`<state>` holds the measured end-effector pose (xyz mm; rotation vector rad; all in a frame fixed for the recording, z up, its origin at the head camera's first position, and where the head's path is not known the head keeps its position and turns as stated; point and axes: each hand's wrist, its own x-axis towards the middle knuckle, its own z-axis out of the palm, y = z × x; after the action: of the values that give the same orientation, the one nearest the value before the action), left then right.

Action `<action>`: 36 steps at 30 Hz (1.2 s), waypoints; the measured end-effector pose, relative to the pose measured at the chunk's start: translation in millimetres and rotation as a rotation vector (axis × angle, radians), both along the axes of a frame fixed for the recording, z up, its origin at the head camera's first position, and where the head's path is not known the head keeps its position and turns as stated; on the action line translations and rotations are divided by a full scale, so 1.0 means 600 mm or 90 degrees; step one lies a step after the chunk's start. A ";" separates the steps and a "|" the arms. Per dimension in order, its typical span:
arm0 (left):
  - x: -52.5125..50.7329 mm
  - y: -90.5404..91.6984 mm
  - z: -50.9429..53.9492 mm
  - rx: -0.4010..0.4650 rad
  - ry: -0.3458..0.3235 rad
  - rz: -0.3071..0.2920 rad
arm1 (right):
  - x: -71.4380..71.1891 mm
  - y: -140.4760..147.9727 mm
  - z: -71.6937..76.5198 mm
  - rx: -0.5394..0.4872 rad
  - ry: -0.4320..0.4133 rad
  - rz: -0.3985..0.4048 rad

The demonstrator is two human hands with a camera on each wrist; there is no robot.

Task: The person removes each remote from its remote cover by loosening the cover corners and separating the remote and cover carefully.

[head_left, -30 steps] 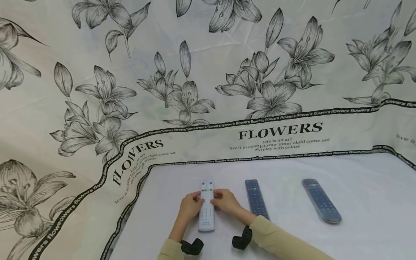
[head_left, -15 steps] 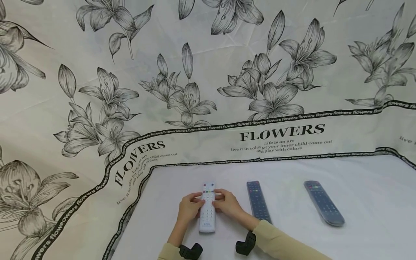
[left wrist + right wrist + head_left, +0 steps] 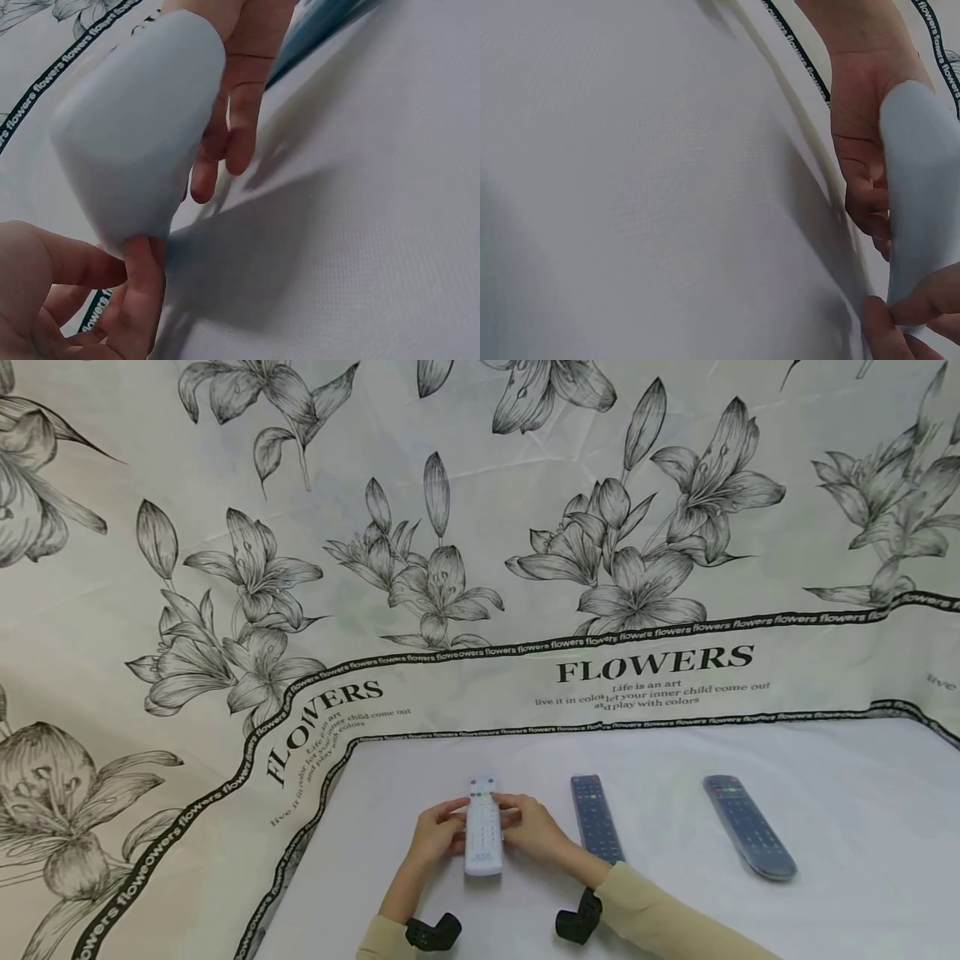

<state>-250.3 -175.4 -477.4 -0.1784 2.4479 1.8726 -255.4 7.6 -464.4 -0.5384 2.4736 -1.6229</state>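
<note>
A white remote control (image 3: 483,842) is held between two hands, its buttons facing up in the head view. My left hand (image 3: 437,833) pinches its left edge, and my right hand (image 3: 531,827) grips the right edge. In the left wrist view the smooth pale end of the remote (image 3: 142,127) is raised off the white cloth, with a shadow beneath. The left fingers (image 3: 142,285) hold its lower side there. From the right wrist, the right thumb and fingers (image 3: 930,300) pinch the remote (image 3: 919,180). Some fingertips are hidden behind it.
A dark remote control (image 3: 596,818) lies just right of my right hand, partly covered by the forearm. Another dark remote (image 3: 750,828) lies farther right. A flower-printed cloth (image 3: 442,568) rises behind the white tabletop (image 3: 847,802). Both wrists wear black camera mounts (image 3: 433,932).
The near end of the white remote has come up off the cloth, and the remote looks shorter in the head view. Both thumbs have slid outward from its face towards its edges.
</note>
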 end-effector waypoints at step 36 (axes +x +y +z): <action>0.028 0.001 0.005 -0.026 0.169 -0.048 | -0.004 0.011 0.008 0.055 0.218 -0.027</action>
<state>-233.3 -174.7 -474.4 0.1704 2.6169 1.9271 -258.0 14.0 -459.8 -0.8166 2.7975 -1.5393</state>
